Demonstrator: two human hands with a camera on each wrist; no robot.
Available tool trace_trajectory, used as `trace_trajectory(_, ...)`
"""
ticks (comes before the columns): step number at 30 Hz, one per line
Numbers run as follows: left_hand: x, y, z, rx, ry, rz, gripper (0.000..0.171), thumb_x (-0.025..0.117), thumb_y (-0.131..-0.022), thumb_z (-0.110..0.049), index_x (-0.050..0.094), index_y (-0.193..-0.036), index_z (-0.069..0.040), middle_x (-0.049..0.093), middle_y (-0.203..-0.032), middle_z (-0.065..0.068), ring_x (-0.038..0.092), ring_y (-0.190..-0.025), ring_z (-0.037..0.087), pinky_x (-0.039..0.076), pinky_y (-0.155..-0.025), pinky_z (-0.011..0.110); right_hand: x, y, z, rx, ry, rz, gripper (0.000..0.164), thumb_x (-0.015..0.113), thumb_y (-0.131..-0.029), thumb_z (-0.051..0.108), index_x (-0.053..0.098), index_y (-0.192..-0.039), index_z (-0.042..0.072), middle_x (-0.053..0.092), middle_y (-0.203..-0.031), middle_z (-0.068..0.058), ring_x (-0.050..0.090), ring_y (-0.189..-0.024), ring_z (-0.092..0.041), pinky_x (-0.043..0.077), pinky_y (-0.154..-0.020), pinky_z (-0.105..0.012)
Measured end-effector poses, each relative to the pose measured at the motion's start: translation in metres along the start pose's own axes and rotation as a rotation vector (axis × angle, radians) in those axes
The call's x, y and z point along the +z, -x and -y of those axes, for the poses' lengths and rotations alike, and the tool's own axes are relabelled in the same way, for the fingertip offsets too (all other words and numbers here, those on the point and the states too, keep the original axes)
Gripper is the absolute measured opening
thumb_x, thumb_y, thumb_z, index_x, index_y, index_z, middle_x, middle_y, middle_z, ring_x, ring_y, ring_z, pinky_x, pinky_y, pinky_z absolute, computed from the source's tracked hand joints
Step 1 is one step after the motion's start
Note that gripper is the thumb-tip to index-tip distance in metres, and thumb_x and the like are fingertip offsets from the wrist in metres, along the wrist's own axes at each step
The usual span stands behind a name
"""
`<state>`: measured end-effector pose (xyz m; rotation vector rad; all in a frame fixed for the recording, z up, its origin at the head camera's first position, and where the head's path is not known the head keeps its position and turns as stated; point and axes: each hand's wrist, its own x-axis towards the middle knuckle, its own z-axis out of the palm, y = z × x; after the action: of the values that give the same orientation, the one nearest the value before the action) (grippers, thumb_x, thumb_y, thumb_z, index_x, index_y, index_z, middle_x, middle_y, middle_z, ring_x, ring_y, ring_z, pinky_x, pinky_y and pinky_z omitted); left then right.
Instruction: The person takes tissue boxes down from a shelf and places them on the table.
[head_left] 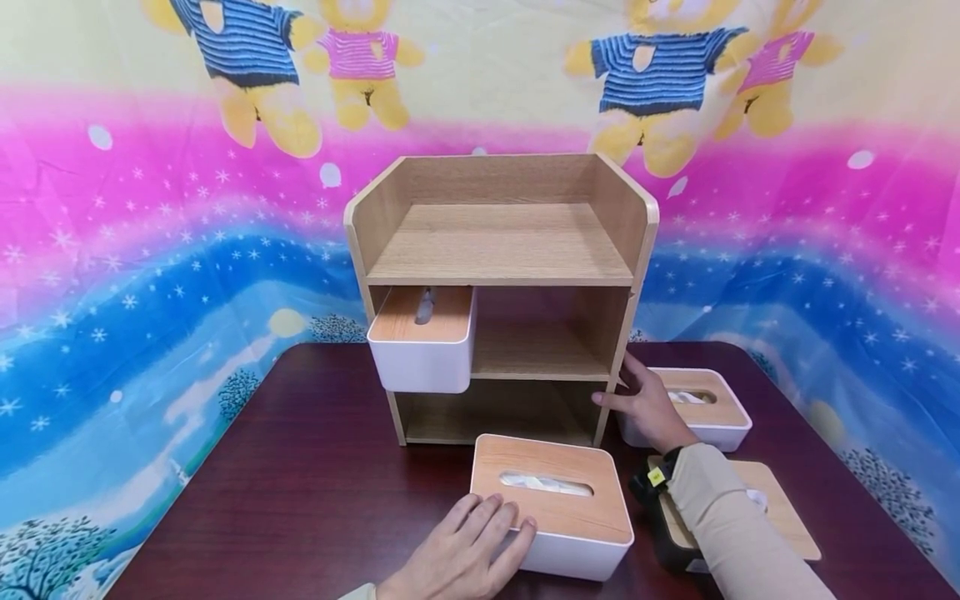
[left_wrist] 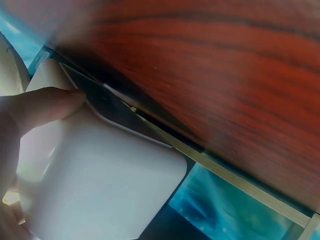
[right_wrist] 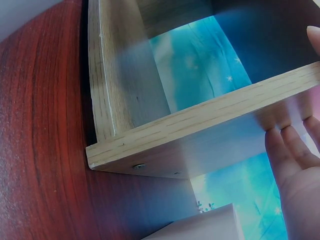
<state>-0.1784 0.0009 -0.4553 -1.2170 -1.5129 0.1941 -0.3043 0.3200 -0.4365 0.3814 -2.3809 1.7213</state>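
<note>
A wooden shelf unit (head_left: 498, 242) stands on the table. My right hand (head_left: 651, 408) holds its right side panel, thumb on the inner side; in the right wrist view the fingers (right_wrist: 287, 150) touch the panel's outer face. A white tissue box with a wooden lid (head_left: 551, 479) lies in front of the unit. My left hand (head_left: 468, 546) grips its near left part, fingers over the lid; in the left wrist view the thumb (left_wrist: 55, 105) is against the white body (left_wrist: 105, 175). Another tissue box (head_left: 422, 358) sits at the left of the middle shelf, its front jutting out.
Right of the unit lies another white tissue box (head_left: 723, 408) with a wooden lid. A dark-sided box with a wooden lid (head_left: 787, 508) lies nearer, partly hidden under my right forearm. The dark red table (head_left: 300, 500) reaches a patterned cloth backdrop (head_left: 150, 250).
</note>
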Motion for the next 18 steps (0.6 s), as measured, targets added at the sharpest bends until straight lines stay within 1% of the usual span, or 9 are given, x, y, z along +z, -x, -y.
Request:
trace_trajectory(7, -0.0008, -0.0005, -0.0011, 0.005, 0.013, 0.016, 0.03, 0.035, -0.096, -0.007, 0.061, -0.11, -0.008, 0.062, -0.097, 0.009, 0.061, -0.086, 0.024, 0.05, -0.071, 0.034, 0.0006, -0.0009, -0.0001, -0.009, 0.004, -0.002, 0.091, 0.077, -0.083, 0.01, 0.025, -0.156, 0.026, 0.037, -0.151, -0.015, 0.036, -0.135, -0.04, 0.037, -0.1, -0.059)
trace_trajectory(10, -0.0015, -0.0006, -0.0021, 0.0, 0.023, 0.037, 0.03, 0.035, -0.096, -0.007, 0.061, -0.11, -0.009, 0.062, -0.097, 0.009, 0.061, -0.087, 0.024, 0.05, -0.072, 0.034, 0.0004, -0.0013, -0.0006, -0.008, 0.008, -0.003, 0.091, 0.077, -0.083, 0.009, 0.025, -0.156, 0.025, 0.037, -0.151, -0.016, 0.036, -0.135, -0.041, 0.036, -0.101, -0.059)
trace_trajectory(15, -0.003, -0.0014, -0.0042, -0.011, 0.041, 0.081, 0.032, 0.034, -0.096, -0.006, 0.062, -0.111, -0.009, 0.062, -0.099, 0.009, 0.061, -0.09, 0.024, 0.05, -0.074, 0.034, -0.0006, -0.0018, -0.0021, -0.027, 0.009, -0.005, 0.09, 0.078, -0.083, 0.01, 0.026, -0.156, 0.023, 0.038, -0.15, -0.016, 0.036, -0.135, -0.04, 0.035, -0.101, -0.059)
trace_trajectory(18, -0.0031, -0.0025, -0.0047, -0.009, 0.044, 0.078, 0.032, 0.034, -0.095, -0.006, 0.062, -0.111, -0.009, 0.062, -0.099, 0.009, 0.06, -0.089, 0.024, 0.05, -0.074, 0.034, -0.0014, -0.0018, -0.0041, -0.037, 0.007, -0.006, 0.091, 0.079, -0.082, 0.012, 0.026, -0.156, 0.022, 0.039, -0.149, -0.016, 0.037, -0.134, -0.039, 0.036, -0.102, -0.058)
